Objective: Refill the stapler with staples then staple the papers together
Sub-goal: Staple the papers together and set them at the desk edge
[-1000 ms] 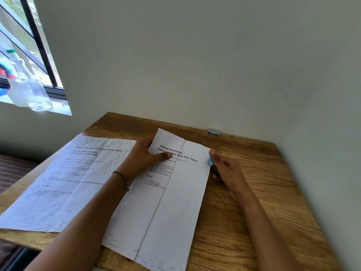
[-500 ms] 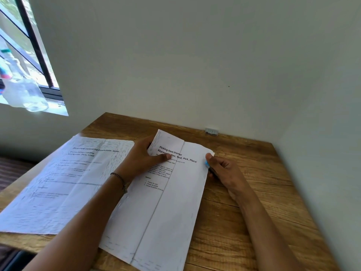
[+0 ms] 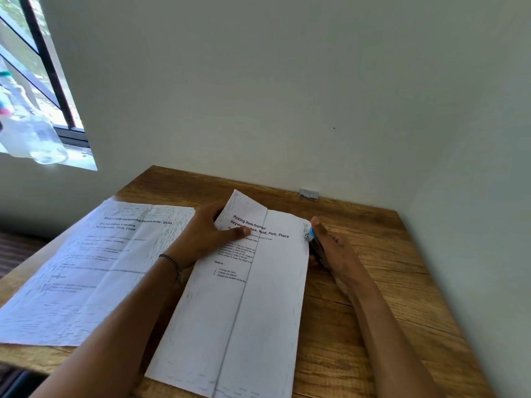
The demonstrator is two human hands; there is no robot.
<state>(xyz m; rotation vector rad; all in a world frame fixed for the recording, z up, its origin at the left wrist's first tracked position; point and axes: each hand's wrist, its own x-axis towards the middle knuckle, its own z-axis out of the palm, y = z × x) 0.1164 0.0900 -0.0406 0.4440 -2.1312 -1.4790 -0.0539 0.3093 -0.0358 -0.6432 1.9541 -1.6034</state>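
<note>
Though mostly hand-hidden, stapler [image 3: 311,239] (blue tip) at papers [image 3: 258,282].

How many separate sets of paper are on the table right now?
2: a creased white printed sheet lying flat at left, and a folded white stack at centre, held by the left hand. Sheets underneath may be hidden.

Left hand [image 3: 207,234] pinches with thumb pressed flat, right hand [image 3: 330,248] curled closed, both forearms reaching forward
</note>
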